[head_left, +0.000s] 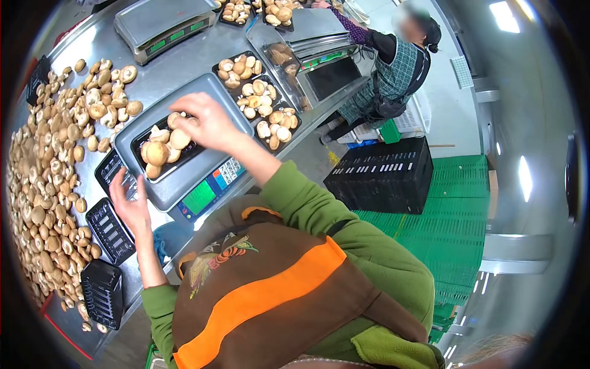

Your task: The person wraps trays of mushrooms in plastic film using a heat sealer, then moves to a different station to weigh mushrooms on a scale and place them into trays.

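Observation:
A digital scale (126, 142) carries a black tray (193, 152) with several brown-capped mushrooms (157, 154) in it. My right hand (209, 123) is over the far end of this tray, its fingers closed around a mushroom (175, 119). At the scale's near left corner, my left hand (132, 206) has its fingers apart and holds nothing. Just beyond its fingertips lies a black tray (109, 169), partly hidden by the hand and the scale. Lit green, the scale's display (199, 197) faces me beside its keypad.
A large heap of loose mushrooms (52, 203) covers the left of the metal table. Black trays (110, 230) lie along the near edge. Filled trays (257, 98) stand right of the scale. Another scale (163, 27) is farther back. A person in a checked apron (393, 80) works beyond a wrapping machine (332, 80).

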### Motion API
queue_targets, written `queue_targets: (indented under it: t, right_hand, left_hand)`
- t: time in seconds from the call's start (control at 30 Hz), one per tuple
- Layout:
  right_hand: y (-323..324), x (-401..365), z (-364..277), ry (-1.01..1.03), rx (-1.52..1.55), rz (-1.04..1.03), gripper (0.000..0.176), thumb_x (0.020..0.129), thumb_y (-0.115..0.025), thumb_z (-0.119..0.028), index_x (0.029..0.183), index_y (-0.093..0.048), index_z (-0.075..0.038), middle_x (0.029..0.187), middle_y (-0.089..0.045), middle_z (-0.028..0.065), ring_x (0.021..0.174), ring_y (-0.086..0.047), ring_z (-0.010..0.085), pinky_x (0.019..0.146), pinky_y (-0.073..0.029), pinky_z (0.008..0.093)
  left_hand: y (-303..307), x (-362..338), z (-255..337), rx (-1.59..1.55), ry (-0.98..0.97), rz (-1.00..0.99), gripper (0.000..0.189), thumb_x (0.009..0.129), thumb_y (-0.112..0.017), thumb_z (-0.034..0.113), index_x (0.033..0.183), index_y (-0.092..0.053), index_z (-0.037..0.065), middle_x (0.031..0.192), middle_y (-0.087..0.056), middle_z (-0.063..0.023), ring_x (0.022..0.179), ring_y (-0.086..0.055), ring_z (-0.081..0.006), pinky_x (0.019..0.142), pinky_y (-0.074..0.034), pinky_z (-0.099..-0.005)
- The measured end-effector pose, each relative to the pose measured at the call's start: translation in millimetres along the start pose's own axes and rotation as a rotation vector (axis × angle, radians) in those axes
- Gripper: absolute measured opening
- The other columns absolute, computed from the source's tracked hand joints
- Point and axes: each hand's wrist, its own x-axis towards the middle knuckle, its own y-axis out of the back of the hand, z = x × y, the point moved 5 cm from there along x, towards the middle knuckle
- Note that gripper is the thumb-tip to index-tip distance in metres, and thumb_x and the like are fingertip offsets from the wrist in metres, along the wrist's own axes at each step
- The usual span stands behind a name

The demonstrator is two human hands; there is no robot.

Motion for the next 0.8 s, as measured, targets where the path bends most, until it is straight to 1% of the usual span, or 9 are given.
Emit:
queue_targets:
  t: [0.07, 0.1, 0.17, 0.27, 0.4, 0.53, 0.6, 0.73, 0.8]
  right_hand:
    - [22.9, -8.5, 22.6, -0.088, -0.004, 0.003, 0.024, 0.080, -0.067, -0.014, 0.102, -0.066, -0.004, 0.098, -0.064, 0.0111, 0.085, -0.063, 0.0257, 0.078, -0.050, 0.0339]
    - [31.7, -16.7, 34.3, -0.202, 0.009, -0.016, 0.023, 0.081, -0.066, -0.013, 0.102, -0.066, -0.004, 0.097, -0.064, 0.0102, 0.083, -0.064, 0.0221, 0.076, -0.051, 0.0316]
    - [40.4, -39.4, 61.2, -0.391, 0.049, -0.020, 0.022, 0.084, -0.064, -0.013, 0.103, -0.065, -0.003, 0.095, -0.064, 0.0075, 0.084, -0.064, 0.0142, 0.076, -0.052, 0.0270]
    - [44.2, -71.2, 80.7, -0.599, 0.130, -0.036, 0.026, 0.085, -0.064, -0.015, 0.106, -0.064, 0.000, 0.100, -0.065, 0.0116, 0.083, -0.064, 0.0153, 0.076, -0.052, 0.0288]
    - [40.4, -86.9, 73.0, -0.678, 0.124, -0.078, 0.031, 0.085, -0.064, -0.019, 0.109, -0.063, 0.001, 0.102, -0.065, 0.0134, 0.082, -0.064, 0.0163, 0.075, -0.052, 0.0299]
    - [30.7, -86.9, 64.0, -0.641, 0.132, -0.086, 0.040, 0.083, -0.066, -0.026, 0.111, -0.062, 0.002, 0.101, -0.065, 0.0140, 0.081, -0.064, 0.0169, 0.074, -0.052, 0.0308]
    - [24.4, -89.5, 66.2, -0.716, 0.046, -0.098, 0.043, 0.080, -0.067, -0.031, 0.109, -0.063, 0.001, 0.105, -0.063, 0.0173, 0.085, -0.065, 0.0247, 0.079, -0.051, 0.0352]
    - [9.1, -95.4, 59.0, -0.787, -0.100, -0.120, 0.043, 0.078, -0.069, -0.035, 0.103, -0.065, -0.001, 0.100, -0.062, 0.0159, 0.084, -0.064, 0.0269, 0.077, -0.051, 0.0369]
    - [-1.7, -95.9, 55.8, -0.750, -0.098, -0.042, 0.036, 0.076, -0.071, -0.034, 0.095, -0.067, -0.004, 0.093, -0.061, 0.0138, 0.081, -0.063, 0.0264, 0.074, -0.051, 0.0369]
  left_hand:
    - [7.9, -0.3, -17.7, -0.150, 0.180, 0.039, 0.037, 0.083, -0.067, 0.010, 0.119, -0.058, 0.004, 0.114, -0.057, -0.0105, 0.090, -0.061, -0.0178, 0.078, -0.050, -0.0284]
    - [13.6, 1.6, -23.1, -0.112, 0.152, 0.077, 0.035, 0.086, -0.065, 0.011, 0.120, -0.058, 0.005, 0.114, -0.058, -0.0099, 0.086, -0.062, -0.0162, 0.078, -0.050, -0.0267]
    - [21.0, 5.8, -32.9, -0.130, 0.201, 0.118, 0.035, 0.087, -0.064, 0.013, 0.119, -0.057, 0.003, 0.114, -0.058, -0.0100, 0.094, -0.060, -0.0161, 0.079, -0.050, -0.0261]
    - [30.0, 11.3, -46.1, -0.205, 0.251, 0.151, 0.039, 0.088, -0.065, 0.015, 0.123, -0.054, 0.001, 0.117, -0.059, -0.0106, 0.101, -0.058, -0.0151, 0.082, -0.049, -0.0261]
    - [35.3, 18.0, -35.8, -0.206, 0.267, 0.109, 0.046, 0.087, -0.067, 0.019, 0.125, -0.051, 0.001, 0.120, -0.057, -0.0134, 0.104, -0.057, -0.0163, 0.085, -0.048, -0.0270]
    - [30.3, 18.4, -29.2, -0.245, 0.265, 0.063, 0.050, 0.087, -0.067, 0.021, 0.129, -0.047, 0.002, 0.126, -0.052, -0.0150, 0.107, -0.056, -0.0175, 0.087, -0.047, -0.0286]
    - [25.2, 16.6, -25.7, -0.215, 0.277, 0.013, 0.051, 0.086, -0.068, 0.022, 0.129, -0.047, 0.004, 0.126, -0.052, -0.0150, 0.108, -0.055, -0.0181, 0.088, -0.047, -0.0299]
    - [5.7, 15.1, -23.5, -0.229, 0.267, -0.118, 0.051, 0.086, -0.067, 0.020, 0.130, -0.046, 0.005, 0.126, -0.052, -0.0148, 0.108, -0.055, -0.0185, 0.086, -0.047, -0.0301]
    - [-12.7, 14.5, -16.0, -0.312, 0.215, -0.214, 0.054, 0.086, -0.066, 0.020, 0.131, -0.043, 0.002, 0.129, -0.048, -0.0157, 0.110, -0.054, -0.0230, 0.089, -0.048, -0.0337]
